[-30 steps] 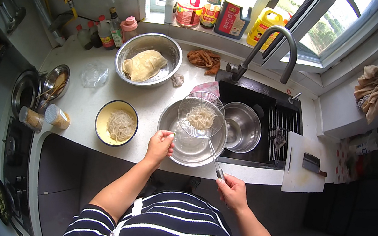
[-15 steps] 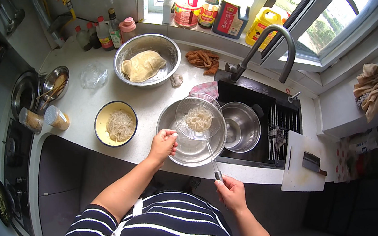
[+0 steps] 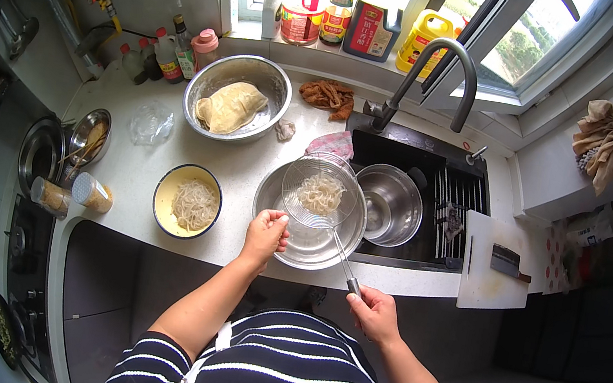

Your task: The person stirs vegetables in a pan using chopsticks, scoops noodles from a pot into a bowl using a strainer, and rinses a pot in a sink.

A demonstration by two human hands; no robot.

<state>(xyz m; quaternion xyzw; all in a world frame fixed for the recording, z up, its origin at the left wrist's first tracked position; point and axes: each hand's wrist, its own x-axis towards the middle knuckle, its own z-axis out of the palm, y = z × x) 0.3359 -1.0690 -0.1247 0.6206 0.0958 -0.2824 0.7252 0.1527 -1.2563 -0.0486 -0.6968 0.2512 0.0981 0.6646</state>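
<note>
My right hand (image 3: 375, 314) is closed round the dark grip of a wire-mesh skimmer (image 3: 345, 254), whose round basket is above a wide metal basin (image 3: 265, 253). A small heap of pale translucent noodles (image 3: 320, 194) lies in the mesh. At the basin's left front edge my left hand (image 3: 266, 236) is closed, thumb against fingers, close to the skimmer's rim; what it pinches, if anything, does not show. To its left a yellow bowl with a dark rim (image 3: 160, 211) holds more of these noodles (image 3: 195, 205).
A steel pot (image 3: 396, 219) stands in the black sink (image 3: 360, 150) under the faucet (image 3: 465, 96). A cleaver (image 3: 506, 261) lies on a white cutting board (image 3: 479, 290) at right. Behind, a metal bowl (image 3: 276, 112) holds a pale wrapped lump (image 3: 232, 107). Two jars (image 3: 91, 192) are at left.
</note>
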